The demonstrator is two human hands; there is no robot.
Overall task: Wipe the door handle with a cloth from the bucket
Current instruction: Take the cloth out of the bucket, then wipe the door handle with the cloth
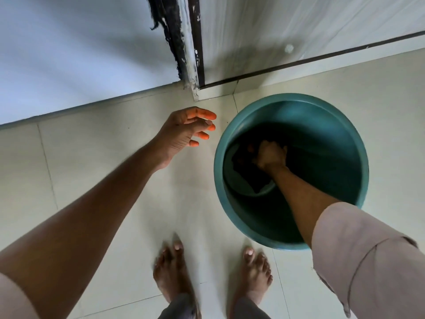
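Note:
A teal plastic bucket (232, 125) stands on the tiled floor to my right. Deep inside it lies a dark cloth (247, 166), hard to make out in the shadow. My right hand (271, 156) reaches down into the bucket and its fingers are closed on the cloth. My left hand (186, 128) hovers above the floor just left of the bucket's rim, fingers spread and holding nothing. The door handle is out of view.
A white door (287, 31) with a dark bottom edge rises behind the bucket, next to a worn, blackened door frame (184, 42). A pale wall (69, 54) runs to the left. My bare feet (174, 270) stand on the floor tiles below.

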